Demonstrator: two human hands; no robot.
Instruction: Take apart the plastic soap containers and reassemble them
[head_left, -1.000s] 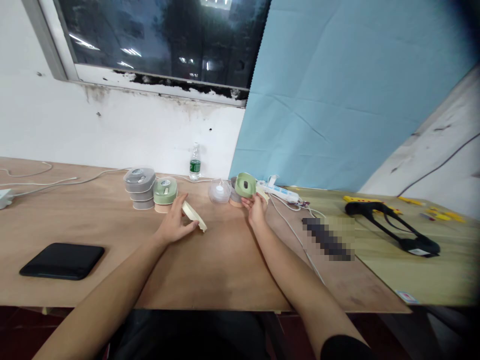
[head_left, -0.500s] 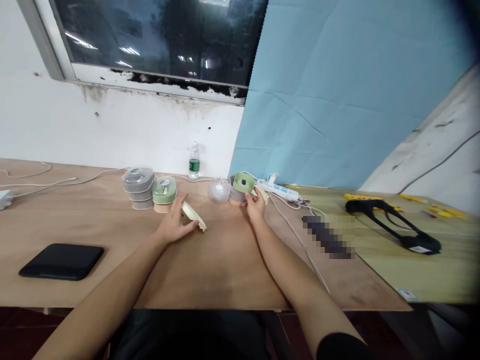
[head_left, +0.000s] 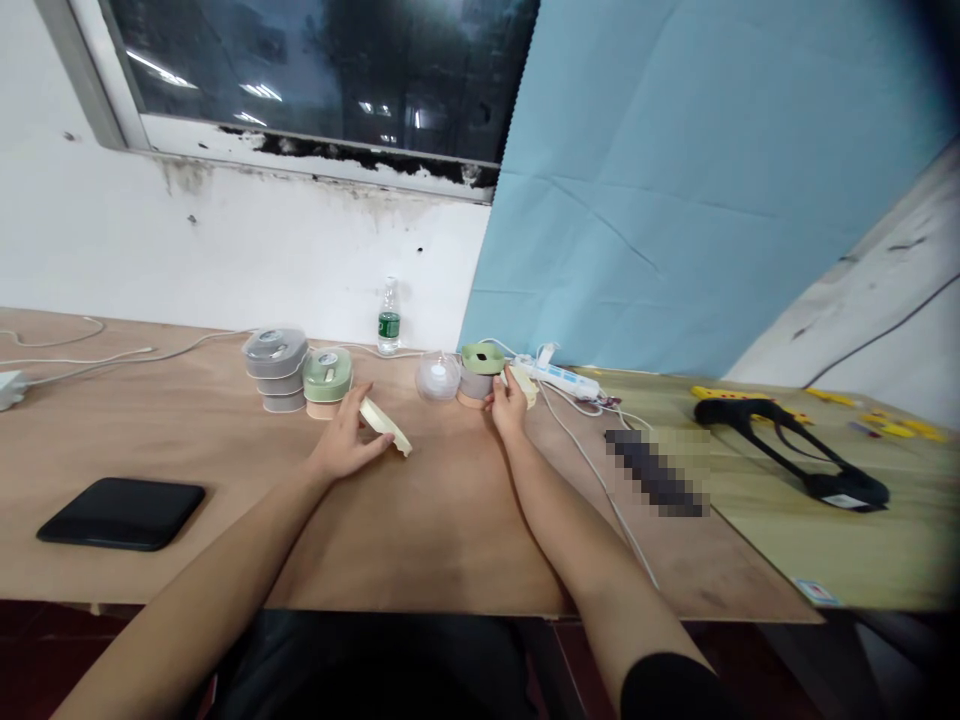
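My left hand is closed on a thin cream-coloured lid, pinched between thumb and fingers and tilted above the table. Over to the right, my right hand grips the right side of a small stack: a green container with a dark square centre sits on a grey container, with a peach container at the bottom. A cream piece shows behind my right fingers. Touching or close to the stack's left side is a clear dome-shaped cover.
Beyond my left hand stand a grey container stack and a green-topped stack. A water bottle is by the wall. A black flat case lies left; a power strip, cables and a black strap-like frame are right.
The green container has come down from a tilted position to sit level on the grey one. My right hand has lowered slightly with it. My left hand still holds the cream lid.
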